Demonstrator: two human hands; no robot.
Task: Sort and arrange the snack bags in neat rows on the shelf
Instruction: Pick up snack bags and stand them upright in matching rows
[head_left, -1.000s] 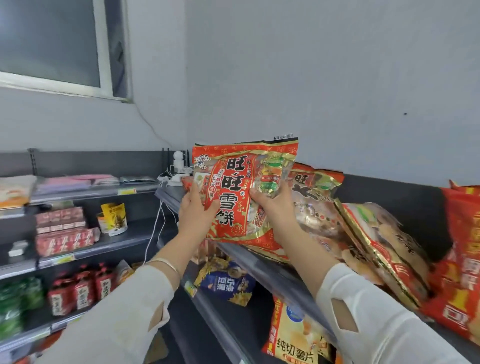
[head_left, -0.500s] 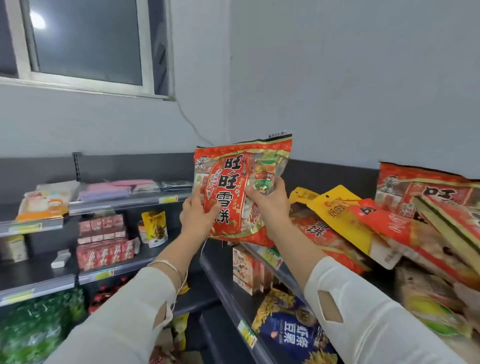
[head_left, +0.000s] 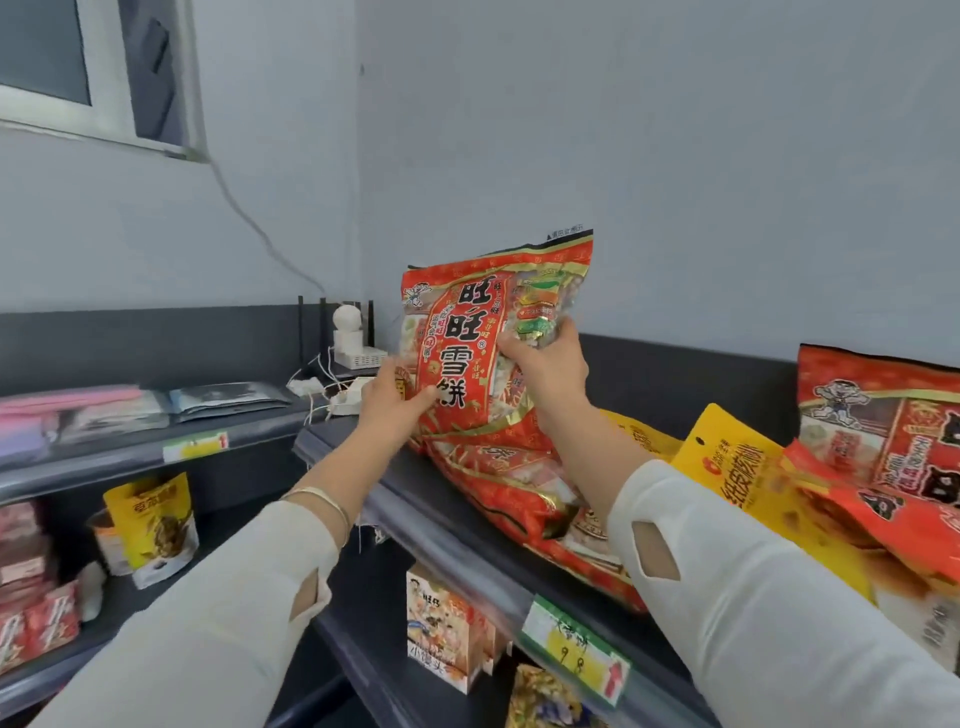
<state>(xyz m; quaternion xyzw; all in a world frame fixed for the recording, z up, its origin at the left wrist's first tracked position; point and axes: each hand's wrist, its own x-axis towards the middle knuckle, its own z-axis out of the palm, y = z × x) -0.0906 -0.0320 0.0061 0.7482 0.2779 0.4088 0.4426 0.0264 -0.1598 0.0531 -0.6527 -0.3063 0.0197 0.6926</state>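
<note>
A red snack bag (head_left: 470, 332) with large black characters stands upright over the left end of the dark top shelf (head_left: 415, 512). My left hand (head_left: 392, 410) grips its lower left edge. My right hand (head_left: 545, 366) pinches its right side, fingers curled into the clear window. Its bottom rests on another red bag (head_left: 519, 488) that lies flat on the shelf. Further right lie a yellow bag (head_left: 727, 467) and more red bags (head_left: 878, 436), one upright against the wall.
A white router and a tangle of cables (head_left: 348, 358) sit in the corner just left of the held bag. The left shelving holds flat packets (head_left: 228, 397), a yellow pouch (head_left: 153, 525) and red cartons. Below the top shelf stand a small box (head_left: 441, 629) and a price tag (head_left: 571, 649).
The held bag has moved down and back toward the shelf's left end, now touching the flat red bag. My view has swung closer to the shelf.
</note>
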